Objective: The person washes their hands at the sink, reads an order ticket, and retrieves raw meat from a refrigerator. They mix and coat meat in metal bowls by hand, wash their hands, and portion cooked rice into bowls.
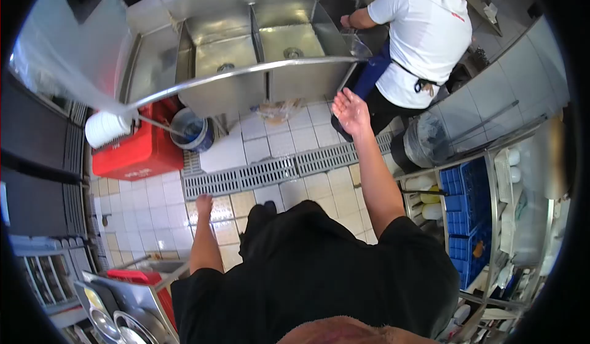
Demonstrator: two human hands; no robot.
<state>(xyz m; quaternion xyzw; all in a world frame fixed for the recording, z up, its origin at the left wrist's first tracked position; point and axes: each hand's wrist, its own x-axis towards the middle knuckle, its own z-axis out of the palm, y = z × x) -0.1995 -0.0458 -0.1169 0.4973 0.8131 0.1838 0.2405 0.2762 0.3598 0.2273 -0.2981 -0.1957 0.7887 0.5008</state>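
My right hand (352, 113) is stretched forward, palm up with the fingers extended and nothing in it. It appears close to the dark trousers of a co-worker (424, 43) in a white shirt; I cannot tell whether they touch. Low on the left hangs my left hand (204, 204), over the tiled floor (138, 212) near the drain grate (212, 183). Its fingers are too small and foreshortened to make out, and I see no object in it. Ahead stands a steel double sink (224, 55) with two bare basins.
A red cooler box (138, 150), a bucket (192, 132) and a stack of white plates (107, 129) stand left of the sink. On the right are a lined bin (424, 138) and shelves with blue crates (467, 196). Metal pans (132, 328) lie at lower left.
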